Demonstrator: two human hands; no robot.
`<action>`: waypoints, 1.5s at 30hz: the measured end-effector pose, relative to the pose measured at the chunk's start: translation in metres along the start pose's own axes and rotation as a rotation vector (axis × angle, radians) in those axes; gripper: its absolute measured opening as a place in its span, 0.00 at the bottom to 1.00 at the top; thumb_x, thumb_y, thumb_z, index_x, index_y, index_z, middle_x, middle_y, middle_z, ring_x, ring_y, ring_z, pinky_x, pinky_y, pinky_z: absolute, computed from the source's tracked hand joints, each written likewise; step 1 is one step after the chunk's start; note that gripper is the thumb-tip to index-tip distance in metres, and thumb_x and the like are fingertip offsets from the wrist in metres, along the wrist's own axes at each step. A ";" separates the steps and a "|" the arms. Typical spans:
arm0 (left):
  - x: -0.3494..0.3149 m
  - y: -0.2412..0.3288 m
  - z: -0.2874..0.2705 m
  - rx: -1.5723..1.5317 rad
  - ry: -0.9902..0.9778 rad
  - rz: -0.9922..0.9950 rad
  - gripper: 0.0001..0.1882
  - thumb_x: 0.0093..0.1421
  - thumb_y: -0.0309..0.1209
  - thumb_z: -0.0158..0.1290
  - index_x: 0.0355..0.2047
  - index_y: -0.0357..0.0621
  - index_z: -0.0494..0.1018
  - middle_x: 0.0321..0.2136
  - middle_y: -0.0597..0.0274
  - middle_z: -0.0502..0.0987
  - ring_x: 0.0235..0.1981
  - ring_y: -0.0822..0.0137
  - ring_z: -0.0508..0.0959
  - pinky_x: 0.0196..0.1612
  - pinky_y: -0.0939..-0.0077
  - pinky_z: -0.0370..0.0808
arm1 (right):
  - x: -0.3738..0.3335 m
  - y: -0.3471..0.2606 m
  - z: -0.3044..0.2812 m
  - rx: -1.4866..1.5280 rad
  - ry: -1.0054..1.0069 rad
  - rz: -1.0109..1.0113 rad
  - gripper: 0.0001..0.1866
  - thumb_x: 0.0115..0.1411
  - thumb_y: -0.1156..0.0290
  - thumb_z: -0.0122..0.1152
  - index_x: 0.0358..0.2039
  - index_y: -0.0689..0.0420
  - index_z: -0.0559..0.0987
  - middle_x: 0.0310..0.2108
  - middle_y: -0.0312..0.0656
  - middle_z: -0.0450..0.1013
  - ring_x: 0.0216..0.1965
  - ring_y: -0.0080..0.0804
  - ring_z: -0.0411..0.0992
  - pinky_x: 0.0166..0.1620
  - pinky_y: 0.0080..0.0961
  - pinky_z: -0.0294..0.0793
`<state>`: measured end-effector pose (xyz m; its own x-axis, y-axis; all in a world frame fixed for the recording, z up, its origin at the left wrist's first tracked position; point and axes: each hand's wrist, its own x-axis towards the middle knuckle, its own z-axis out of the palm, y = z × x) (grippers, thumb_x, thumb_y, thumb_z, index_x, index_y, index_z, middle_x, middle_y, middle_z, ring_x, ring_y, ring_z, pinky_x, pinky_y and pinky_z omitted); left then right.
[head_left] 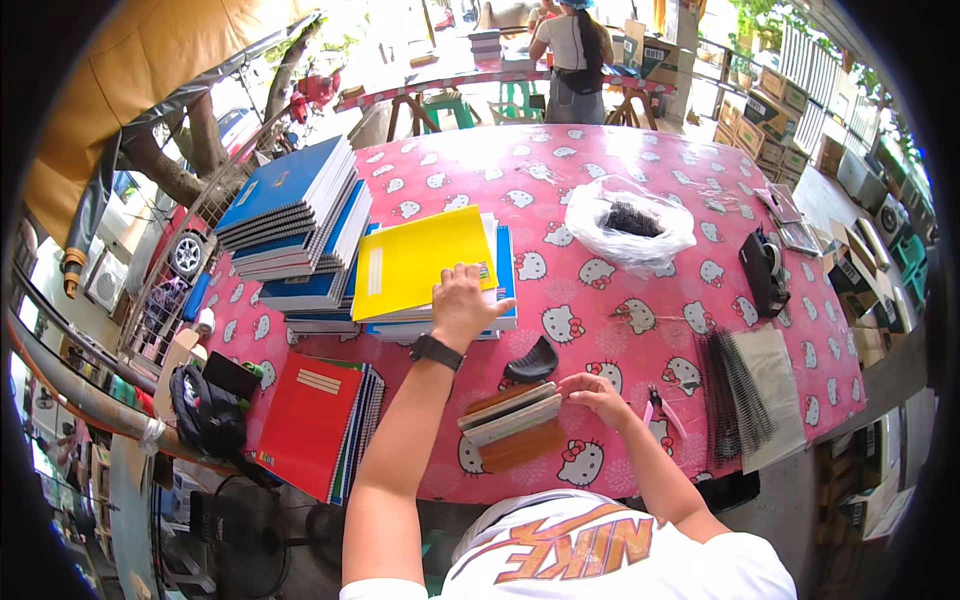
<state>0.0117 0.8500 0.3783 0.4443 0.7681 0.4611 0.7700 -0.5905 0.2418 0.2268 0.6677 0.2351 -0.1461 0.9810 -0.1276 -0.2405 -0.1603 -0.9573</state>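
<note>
My left hand (463, 300), a dark watch on its wrist, lies over the right edge of a yellow cover (420, 255). Its fingers rest on the sheet and its thumb sticks out to the right. Beneath that cover is a pile of white-paged, blue-covered books (507, 270). My right hand (600, 397) is at the right end of a wooden block (515, 415) with pale strips along it; the fingers are apart and slightly bent, holding nothing visible. A curved black piece (531, 361) sits just behind the block. Pink-handled pliers (664, 410) lie to the right.
Tall stacks of blue spiral notebooks (290, 190) stand at left, with red-covered notebooks (310, 415) nearer. At right are black spiral coils (735, 395) on clear sheets (780, 390), a black tape dispenser (764, 275) and a plastic bag (590, 225) of coils. Another person (577, 60) stands beyond.
</note>
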 end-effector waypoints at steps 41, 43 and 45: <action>-0.004 -0.032 -0.003 -0.195 0.063 0.113 0.16 0.51 0.41 0.60 0.31 0.41 0.80 0.32 0.54 0.80 0.34 0.58 0.79 0.38 0.68 0.75 | 0.001 0.001 -0.003 0.088 -0.009 -0.009 0.16 0.55 0.73 0.57 0.44 0.63 0.74 0.41 0.41 0.74 0.44 0.26 0.72 0.49 0.24 0.70; -0.004 -0.035 -0.006 -0.229 0.048 0.107 0.15 0.53 0.40 0.58 0.31 0.40 0.80 0.32 0.52 0.80 0.34 0.56 0.79 0.37 0.67 0.75 | 0.001 0.001 -0.003 0.085 -0.009 -0.012 0.16 0.55 0.74 0.57 0.44 0.63 0.74 0.41 0.41 0.74 0.45 0.26 0.72 0.50 0.24 0.70; -0.003 -0.037 -0.006 -0.262 0.033 0.101 0.14 0.55 0.38 0.57 0.32 0.40 0.79 0.32 0.51 0.79 0.34 0.55 0.79 0.36 0.67 0.74 | 0.001 0.001 -0.004 0.082 -0.010 -0.017 0.16 0.55 0.74 0.57 0.45 0.63 0.73 0.41 0.41 0.74 0.45 0.26 0.72 0.50 0.24 0.70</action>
<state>-0.0210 0.8682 0.3736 0.4946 0.6959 0.5208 0.5755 -0.7112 0.4037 0.2300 0.6689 0.2328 -0.1508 0.9826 -0.1087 -0.3205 -0.1526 -0.9349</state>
